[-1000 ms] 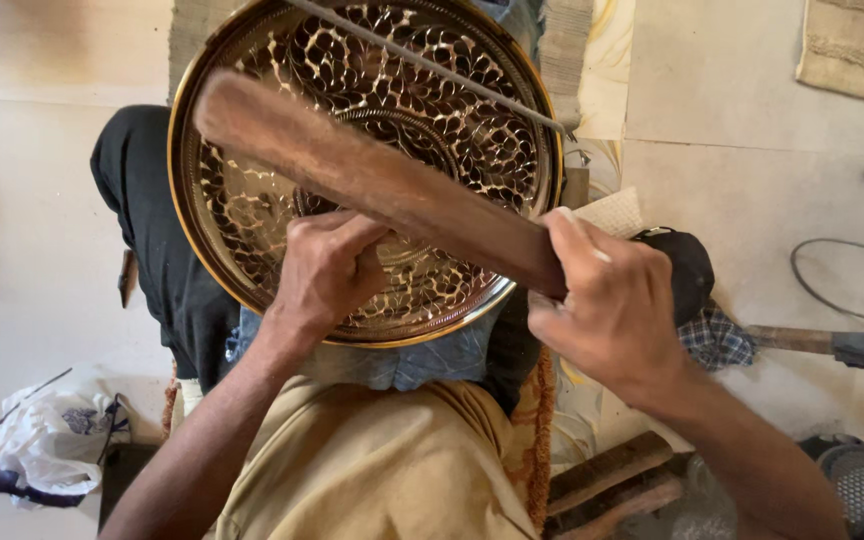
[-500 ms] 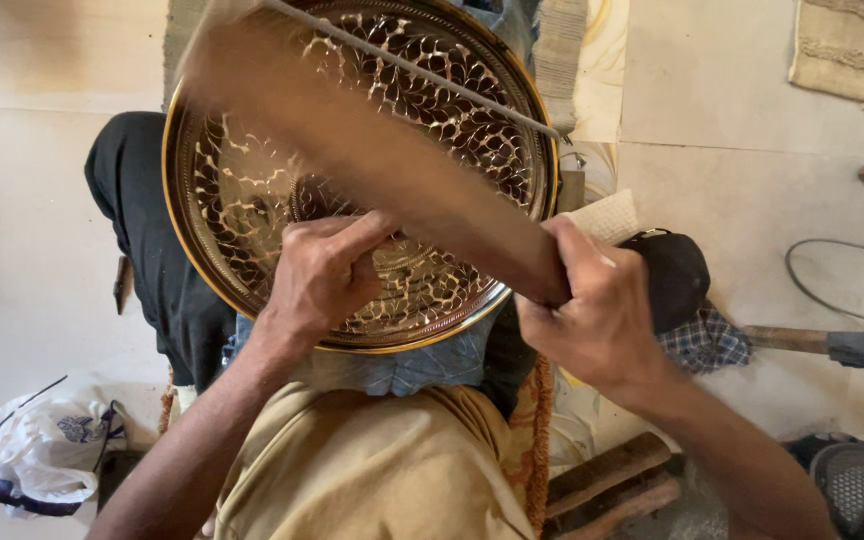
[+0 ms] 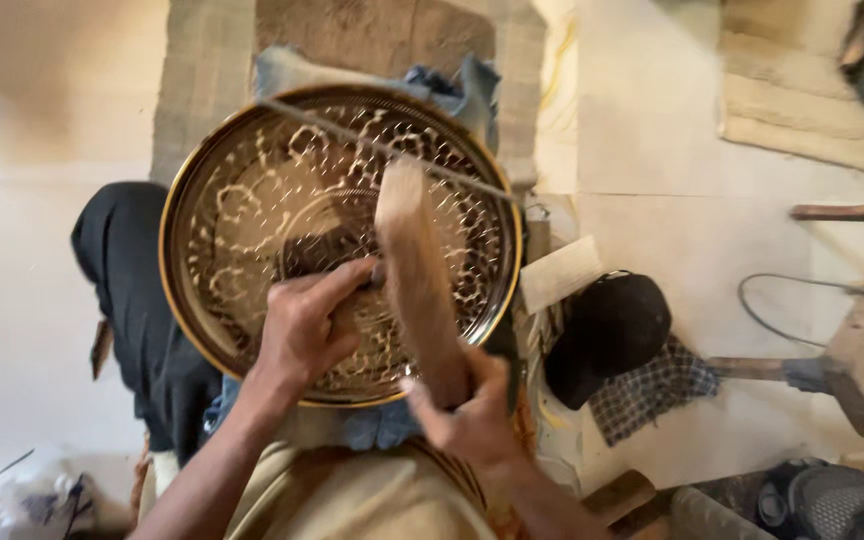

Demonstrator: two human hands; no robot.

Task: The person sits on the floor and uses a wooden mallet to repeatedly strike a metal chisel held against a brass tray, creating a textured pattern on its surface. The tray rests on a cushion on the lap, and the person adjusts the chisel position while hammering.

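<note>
- Head view: a round engraved brass tray lies across the person's lap, on blue cloth that shows at its near and far edges.
- The left hand rests on the tray's patterned face near its middle, fingers curled shut around a small dark tool whose tip points toward the tray's centre.
- The right hand sits at the tray's near right rim, clamped on the lower end of a wooden mallet; the stick rises from the fist and slants over the tray, its blurred upper end just right of the left fingers.
- A thin metal rod crosses the tray's far side.
- Beside the tray on the pale floor: a black cap on a checked cloth, and a black garment to the left.
</note>
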